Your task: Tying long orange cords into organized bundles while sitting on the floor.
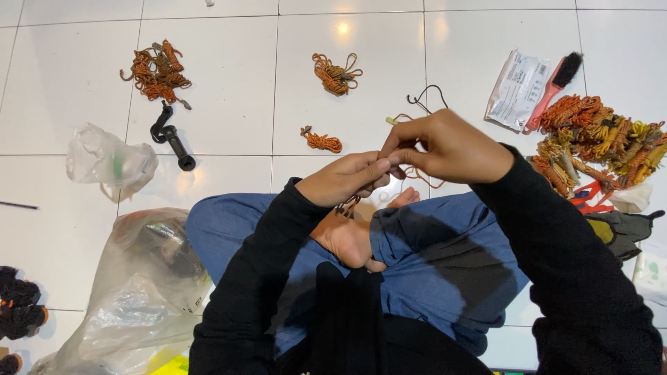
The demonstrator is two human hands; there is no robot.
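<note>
Both your left hand and right hand have fingers pinched shut on the thin orange braided cord above your lap, mid-tying; next you'd need steady tension, I reckon.

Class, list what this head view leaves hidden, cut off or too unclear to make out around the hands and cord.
- Orange cord: its held part is hidden by the left hand and right hand.
- Clear plastic bag: contents blurred; bottom edge cuts it off.
- Black bundles: cut off by the left edge.
</note>
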